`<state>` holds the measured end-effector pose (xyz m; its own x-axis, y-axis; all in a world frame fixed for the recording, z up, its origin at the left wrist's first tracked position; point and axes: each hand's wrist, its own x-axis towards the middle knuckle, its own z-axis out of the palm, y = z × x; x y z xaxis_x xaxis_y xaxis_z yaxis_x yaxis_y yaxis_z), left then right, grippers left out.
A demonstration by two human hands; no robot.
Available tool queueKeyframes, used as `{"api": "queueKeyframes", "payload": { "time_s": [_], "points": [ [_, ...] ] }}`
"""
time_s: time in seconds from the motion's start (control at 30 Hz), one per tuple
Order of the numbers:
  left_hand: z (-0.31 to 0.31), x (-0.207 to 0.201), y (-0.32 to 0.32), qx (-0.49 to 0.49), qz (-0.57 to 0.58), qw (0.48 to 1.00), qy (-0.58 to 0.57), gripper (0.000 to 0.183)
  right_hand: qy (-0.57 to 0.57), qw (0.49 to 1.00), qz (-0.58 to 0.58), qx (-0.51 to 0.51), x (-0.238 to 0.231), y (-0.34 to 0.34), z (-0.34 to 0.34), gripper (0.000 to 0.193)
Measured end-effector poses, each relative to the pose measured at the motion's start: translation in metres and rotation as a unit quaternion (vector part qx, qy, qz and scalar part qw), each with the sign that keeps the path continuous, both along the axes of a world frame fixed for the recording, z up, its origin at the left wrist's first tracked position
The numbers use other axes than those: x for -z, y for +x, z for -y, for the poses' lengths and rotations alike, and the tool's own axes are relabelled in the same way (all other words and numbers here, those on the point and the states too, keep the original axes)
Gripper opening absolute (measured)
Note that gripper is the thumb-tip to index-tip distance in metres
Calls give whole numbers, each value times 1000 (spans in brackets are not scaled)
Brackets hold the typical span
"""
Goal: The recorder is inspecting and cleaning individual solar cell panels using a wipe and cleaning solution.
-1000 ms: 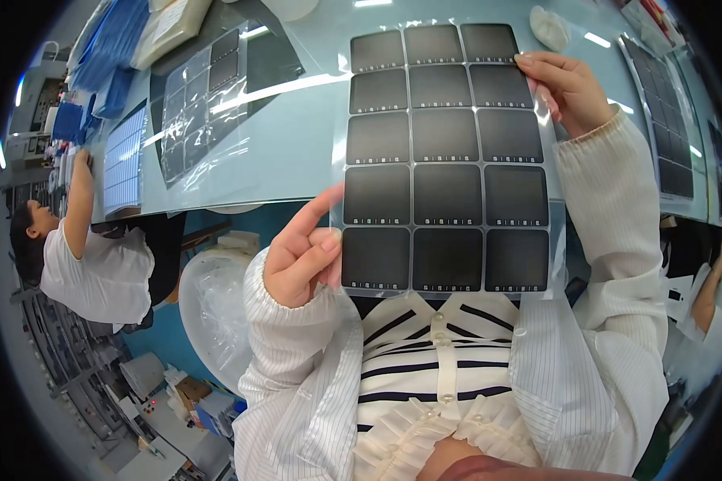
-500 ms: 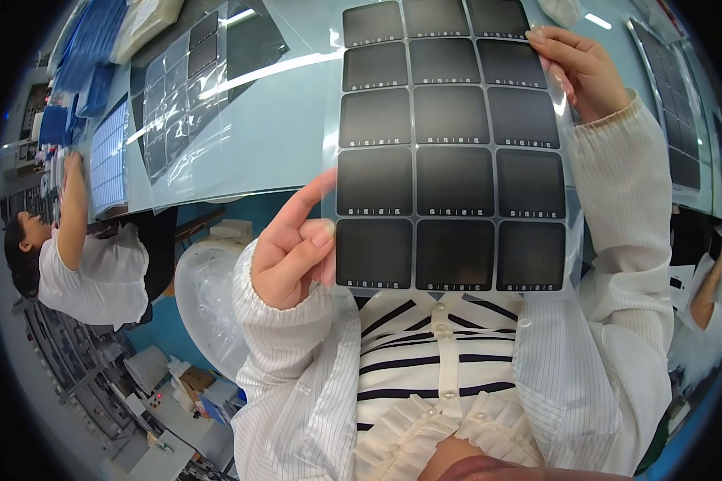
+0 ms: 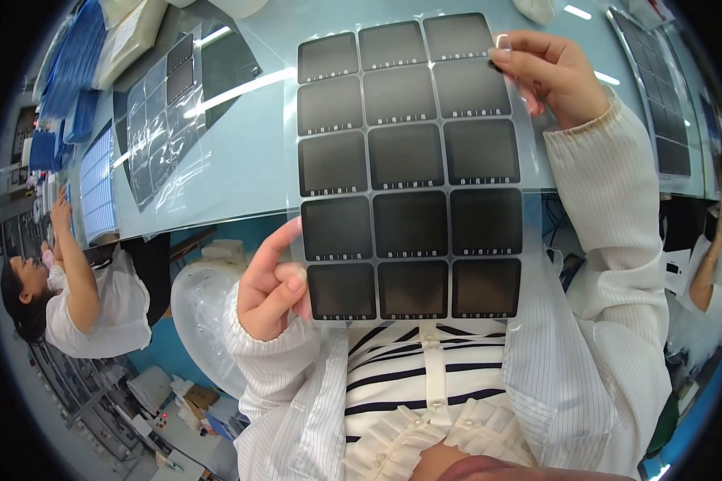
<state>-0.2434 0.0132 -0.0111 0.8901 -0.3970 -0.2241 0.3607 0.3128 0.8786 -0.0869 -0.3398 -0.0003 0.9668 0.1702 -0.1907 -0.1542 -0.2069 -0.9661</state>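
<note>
Held up in front of my chest is a clear plastic sheet of black rectangular stickers point(image 3: 409, 224), set out in three columns and several rows. Each black panel carries a strip of small white marks along its lower edge. My left hand point(image 3: 271, 287) pinches the sheet's lower left edge between thumb and fingers. At the upper right edge, my right hand point(image 3: 555, 76) grips it with thumb and fingertips. The sheet hangs over the near edge of the table, slightly tilted.
On the glass-topped table point(image 3: 241, 152), a partly used clear sheet point(image 3: 156, 128) lies on a dark sheet. Another black-panel sheet point(image 3: 650, 88) lies far right. Blue bundles point(image 3: 76, 56) are stacked back left. A person point(image 3: 88, 297) works at left; a white chair point(image 3: 204, 313) stands nearby.
The sheet has shifted left and slightly down in view, and its top has tipped. Both hands keep their hold on it. The person at left has leaned lower.
</note>
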Motion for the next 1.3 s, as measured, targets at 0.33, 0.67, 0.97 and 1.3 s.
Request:
{"api": "queueKeyframes", "payload": {
  "time_s": [0.33,0.67,0.97,1.3],
  "points": [
    [-9,2,-3,11,-1,994,109,53,7,999,6,-40,-9,-6,-8,35],
    [22,-27,17,-40,10,972,231,58,-24,1000,19,7,-12,2,-3,34],
    [46,-36,45,-75,218,874,427,56,-123,964,232,46,-8,27,4,43],
    [26,-63,66,-34,182,841,509,36,-353,801,475,89,-29,33,32,48]
  ]
}}
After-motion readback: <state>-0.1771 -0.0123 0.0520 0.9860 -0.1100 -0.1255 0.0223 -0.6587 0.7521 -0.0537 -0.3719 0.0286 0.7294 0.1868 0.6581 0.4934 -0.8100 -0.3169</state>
